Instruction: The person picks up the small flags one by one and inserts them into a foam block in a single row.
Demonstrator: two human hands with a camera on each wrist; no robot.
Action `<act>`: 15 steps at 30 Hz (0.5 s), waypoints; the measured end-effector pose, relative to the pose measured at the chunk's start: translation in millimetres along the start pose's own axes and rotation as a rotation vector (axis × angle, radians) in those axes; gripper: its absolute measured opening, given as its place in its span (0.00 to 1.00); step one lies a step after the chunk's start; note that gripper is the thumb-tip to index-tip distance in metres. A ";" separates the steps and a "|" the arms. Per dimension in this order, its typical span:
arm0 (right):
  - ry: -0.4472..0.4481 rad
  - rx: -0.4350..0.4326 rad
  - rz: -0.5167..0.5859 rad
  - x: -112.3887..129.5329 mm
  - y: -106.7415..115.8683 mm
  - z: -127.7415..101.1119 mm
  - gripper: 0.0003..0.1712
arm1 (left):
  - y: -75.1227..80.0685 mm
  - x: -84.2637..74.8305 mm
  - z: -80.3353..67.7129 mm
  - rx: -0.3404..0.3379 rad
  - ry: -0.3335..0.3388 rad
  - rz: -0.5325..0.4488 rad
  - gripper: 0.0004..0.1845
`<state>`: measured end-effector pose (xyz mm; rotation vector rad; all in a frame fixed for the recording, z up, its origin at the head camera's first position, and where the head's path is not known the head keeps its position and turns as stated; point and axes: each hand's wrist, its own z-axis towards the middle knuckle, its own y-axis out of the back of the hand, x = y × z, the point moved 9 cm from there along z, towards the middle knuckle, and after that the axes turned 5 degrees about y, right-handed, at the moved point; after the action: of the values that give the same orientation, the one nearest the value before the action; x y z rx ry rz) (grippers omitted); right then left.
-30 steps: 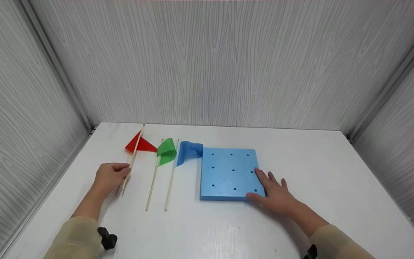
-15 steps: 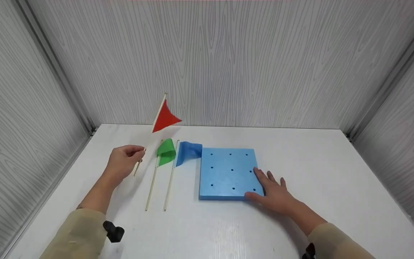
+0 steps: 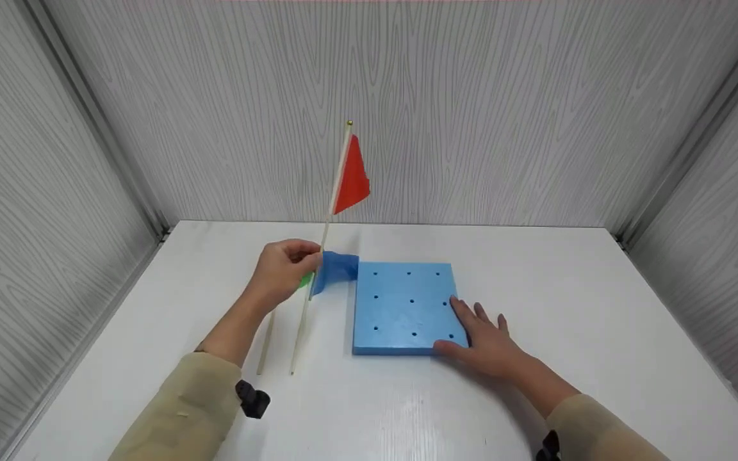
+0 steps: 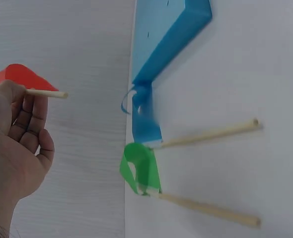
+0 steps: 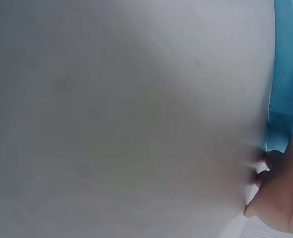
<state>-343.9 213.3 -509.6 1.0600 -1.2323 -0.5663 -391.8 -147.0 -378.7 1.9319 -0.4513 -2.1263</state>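
Observation:
My left hand [image 3: 292,261] pinches the thin wooden stick of a red flag [image 3: 351,176] and holds it almost upright above the table, just left of a blue foam board [image 3: 404,307] with several small holes. In the left wrist view the left hand [image 4: 22,134] curls round the stick, and the red flag [image 4: 18,77] shows behind it. My right hand [image 3: 475,330] lies flat on the board's near right corner with straight fingers; the right wrist view shows that hand [image 5: 280,198] against the board's edge [image 5: 283,89].
A blue flag [image 3: 337,267] and a green flag [image 4: 140,168] lie on the white table [image 3: 567,307] left of the board, their sticks pointing toward me. Grey wood-grain walls [image 3: 407,115] close in the back and both sides.
My left hand has lifted the red flag off the table, swung it upright and carried it right toward the board, now covering most of the green flag. The right hand has stayed put.

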 end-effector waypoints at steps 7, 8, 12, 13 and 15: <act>-0.006 -0.004 0.010 0.5 -1.4 0.3 0.64 | -49.3 -24.3 5.6 0.039 -0.059 -0.006 0.09; -0.008 -0.006 0.010 0.6 -1.5 0.4 0.64 | -56.3 -27.2 5.9 0.048 -0.072 -0.008 0.09; -0.018 -0.001 0.010 0.6 -4.0 0.8 0.64 | -82.7 -35.9 7.4 0.095 -0.122 -0.046 0.07; -0.019 0.000 0.011 0.8 -4.9 0.9 0.64 | -88.2 -37.2 7.6 0.103 -0.130 -0.054 0.07; -0.026 0.005 0.012 1.3 -7.0 0.9 0.64 | -98.0 -39.6 7.8 0.118 -0.140 -0.066 0.06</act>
<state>-343.1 208.8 -515.2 1.0521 -1.2621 -0.5695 -392.1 -41.0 -378.5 1.8897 -0.5593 -2.3366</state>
